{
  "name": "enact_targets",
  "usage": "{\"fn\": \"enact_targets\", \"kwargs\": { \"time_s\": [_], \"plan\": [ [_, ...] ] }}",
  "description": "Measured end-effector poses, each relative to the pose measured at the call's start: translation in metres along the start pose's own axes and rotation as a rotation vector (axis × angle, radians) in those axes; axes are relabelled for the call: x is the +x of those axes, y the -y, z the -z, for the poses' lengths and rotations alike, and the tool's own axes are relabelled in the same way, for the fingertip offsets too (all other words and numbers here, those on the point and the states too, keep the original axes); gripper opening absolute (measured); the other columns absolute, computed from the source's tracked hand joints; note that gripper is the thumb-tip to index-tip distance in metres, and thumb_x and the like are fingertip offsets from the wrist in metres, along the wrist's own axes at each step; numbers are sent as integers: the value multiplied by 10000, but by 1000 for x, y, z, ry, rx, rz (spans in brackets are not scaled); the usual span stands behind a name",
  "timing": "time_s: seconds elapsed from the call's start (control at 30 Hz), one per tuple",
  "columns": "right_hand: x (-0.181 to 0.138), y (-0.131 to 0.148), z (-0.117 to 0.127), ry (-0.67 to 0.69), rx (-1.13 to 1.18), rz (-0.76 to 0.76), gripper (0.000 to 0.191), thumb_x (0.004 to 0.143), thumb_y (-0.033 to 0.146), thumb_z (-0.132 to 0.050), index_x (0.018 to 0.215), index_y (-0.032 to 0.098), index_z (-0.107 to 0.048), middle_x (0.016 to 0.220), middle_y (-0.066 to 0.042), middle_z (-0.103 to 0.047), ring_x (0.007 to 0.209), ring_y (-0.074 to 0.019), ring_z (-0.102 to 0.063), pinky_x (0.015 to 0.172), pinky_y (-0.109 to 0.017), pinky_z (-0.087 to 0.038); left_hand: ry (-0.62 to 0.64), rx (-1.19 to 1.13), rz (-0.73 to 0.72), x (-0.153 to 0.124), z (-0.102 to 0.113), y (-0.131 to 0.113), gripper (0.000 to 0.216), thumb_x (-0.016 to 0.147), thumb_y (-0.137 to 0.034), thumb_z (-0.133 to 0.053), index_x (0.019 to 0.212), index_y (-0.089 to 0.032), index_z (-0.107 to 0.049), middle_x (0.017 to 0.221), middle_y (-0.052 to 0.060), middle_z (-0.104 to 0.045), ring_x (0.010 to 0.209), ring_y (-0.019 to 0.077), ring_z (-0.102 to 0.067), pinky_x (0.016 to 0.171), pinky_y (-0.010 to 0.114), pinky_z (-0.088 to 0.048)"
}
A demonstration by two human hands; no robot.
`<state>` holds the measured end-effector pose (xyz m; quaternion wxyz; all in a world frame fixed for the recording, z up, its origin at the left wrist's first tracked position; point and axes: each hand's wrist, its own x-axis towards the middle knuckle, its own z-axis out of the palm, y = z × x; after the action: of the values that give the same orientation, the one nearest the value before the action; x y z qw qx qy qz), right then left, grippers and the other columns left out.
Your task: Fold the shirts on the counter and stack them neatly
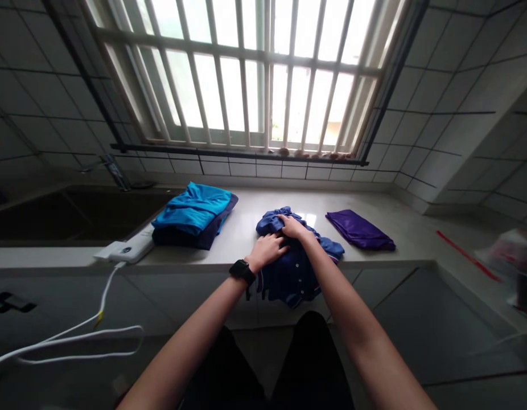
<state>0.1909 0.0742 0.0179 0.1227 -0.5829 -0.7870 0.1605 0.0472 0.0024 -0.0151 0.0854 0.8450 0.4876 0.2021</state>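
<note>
The left hand (267,251) and right hand (293,226) pressed down, spread flat, on a rumpled blue shirt (294,279). A blue stack (190,219) and purple cloth (359,229) lay folded.

We meet a rumpled navy button-front shirt (291,282) with brighter blue edges, lying bunched beneath the left hand (267,252) and right hand (294,226), both resting flat on it.

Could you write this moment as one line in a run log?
left hand: flat on crumpled blue buttoned garment | right hand: on same garment | beside: folded turquoise-and-navy clothes, folded purple cloth
</note>
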Motion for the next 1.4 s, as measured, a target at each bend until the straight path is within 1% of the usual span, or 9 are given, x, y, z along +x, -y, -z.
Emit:
{"fn": "enact_targets", "kwargs": {
  "time_s": [0.23,0.33,0.57,0.73,0.83,0.97,1.1,1.23,1.4],
  "plan": [
    [-31,-6,12,24,-73,-134,746,948,461,-655,1611,273,-371,1497,-171,-528,1333,-315,-556,1071,-410,-469,91,190,64,2,6,1,473,1030,-540,-432,1333,-307,-711,1465,60,-641,1285,282,-629,1082,375,-479],
    [-52,-4,-5,-32,-201,-186,584,1029,522,-498,1581,343,-431,1540,-159,-463,1400,-338,-468,1102,-509,-415,75,181,114,2,1,0,451,1025,-506,-451,1339,-308,-707,1463,66,-639,1330,292,-595,1101,392,-468],
    [-67,-1,-26,-213,-226,-115,487,1059,369,-387,1523,305,-522,1479,-147,-519,1335,-325,-484,1071,-500,-427,82,130,150,19,30,-4,317,978,-410,-545,1139,-239,-758,1216,78,-745,1116,247,-687,933,309,-524],
    [-62,-13,-25,-199,-159,136,552,961,104,-405,1444,290,-598,1372,-85,-623,1230,-247,-572,1005,-349,-493,-306,274,223,36,47,8,576,908,-445,-657,1417,-188,-573,1444,173,-586,1312,331,-559,1053,403,-466],
    [-59,-19,-28,-199,-83,233,540,936,71,-424,1383,283,-641,1331,-62,-654,1207,-225,-596,1008,-331,-499,-202,289,282,34,34,23,745,880,-570,-664,1502,-196,-496,1501,191,-542,1378,371,-500,1081,464,-441],
    [-57,-22,-30,-241,43,264,389,949,146,-494,1260,270,-693,1293,-52,-680,1181,-229,-627,989,-340,-514,-142,267,354,27,14,36,630,966,-597,-494,1425,-173,-568,1333,190,-651,1250,361,-597,1006,464,-477],
    [-56,-25,-28,-269,224,184,308,955,288,-571,1245,274,-674,1192,-40,-727,1070,-236,-682,939,-354,-529,-230,312,298,24,12,37,421,981,-433,-499,1285,-173,-629,1201,165,-680,1138,320,-642,970,415,-488],
    [-50,-31,-27,-280,421,70,327,1039,351,-424,1222,266,-681,1055,-29,-756,1000,-205,-709,953,-339,-523,-271,308,240,23,16,35,360,948,-341,-546,1251,-163,-623,1197,161,-672,1160,306,-627,995,393,-478],
    [-38,-31,-32,-367,387,-52,443,954,331,-593,1380,211,-612,1334,-112,-675,1162,-216,-677,1046,-357,-503,-293,300,382,21,14,32,453,961,-409,-503,1296,-122,-605,1241,205,-661,1181,343,-618,997,440,-479]
  ]
}}
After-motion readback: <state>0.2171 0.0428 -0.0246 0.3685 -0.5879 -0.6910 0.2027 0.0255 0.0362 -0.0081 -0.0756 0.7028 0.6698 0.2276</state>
